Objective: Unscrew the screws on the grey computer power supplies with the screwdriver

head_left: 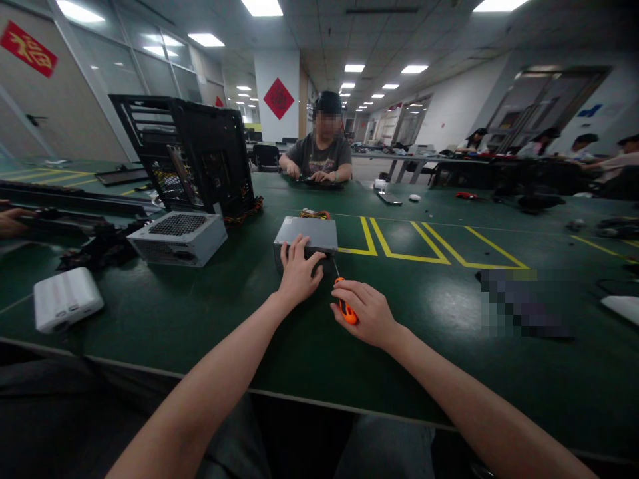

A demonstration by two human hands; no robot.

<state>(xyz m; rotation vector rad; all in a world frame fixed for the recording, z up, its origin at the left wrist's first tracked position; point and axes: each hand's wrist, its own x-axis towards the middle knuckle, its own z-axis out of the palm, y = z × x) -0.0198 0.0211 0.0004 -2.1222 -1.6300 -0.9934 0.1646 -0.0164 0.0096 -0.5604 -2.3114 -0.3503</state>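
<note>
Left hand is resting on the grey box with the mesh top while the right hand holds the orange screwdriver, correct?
Not quite: the head view shows the left hand on the plain-topped grey box; the mesh-topped box stands apart, further left. The right hand does hold the orange screwdriver.

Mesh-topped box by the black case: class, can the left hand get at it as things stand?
Probably yes: the left hand touches the silver box, but past its left edge only green table shows before the mesh-topped box.
</note>
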